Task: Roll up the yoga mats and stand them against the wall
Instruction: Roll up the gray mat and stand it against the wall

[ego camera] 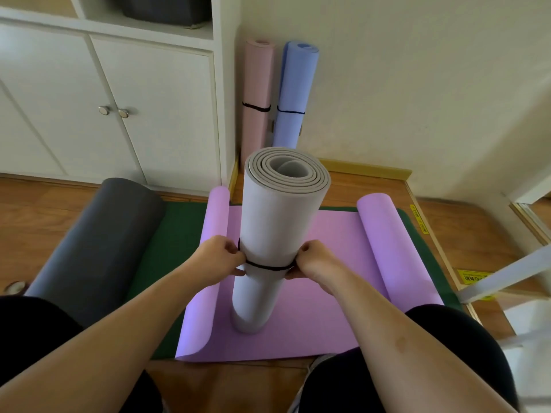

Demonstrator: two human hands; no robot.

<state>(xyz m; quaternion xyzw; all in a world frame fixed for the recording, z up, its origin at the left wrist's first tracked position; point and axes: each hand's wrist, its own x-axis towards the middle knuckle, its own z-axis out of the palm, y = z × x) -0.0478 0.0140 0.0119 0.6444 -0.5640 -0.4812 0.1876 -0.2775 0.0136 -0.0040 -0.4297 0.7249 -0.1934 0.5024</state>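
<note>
My left hand (219, 257): curled at the 9 o'clock side of the grey mat, fingers pinching the black band where it meets the roll.
My right hand (313, 262): curled at the 3 o'clock side of the same roll, thumb and fingers pinching the band from that side.
Black band (267, 266): stretched round the roll between my two hands, about midway up it.
Grey mat (275, 228): rolled tight and standing upright on end, its spiral top facing me, its foot resting on the purple mat.
Purple mat (325, 293): lying flat on the floor under the grey roll, both long edges curling up, at 9 and at 3 o'clock.
Green mat (167, 242): spread beneath the purple one, showing round its edges.
Dark grey mat (98, 242): a thick roll lying on the floor at 9 o'clock, well apart from my left hand.
Pink mat (258, 93): rolled, banded, standing against the wall at 12 o'clock, beside the cupboard (134, 108).
Blue mat (293, 93): rolled, banded, leaning just beside the pink one.
Wall (417, 84): plain, behind both standing rolls.
</note>
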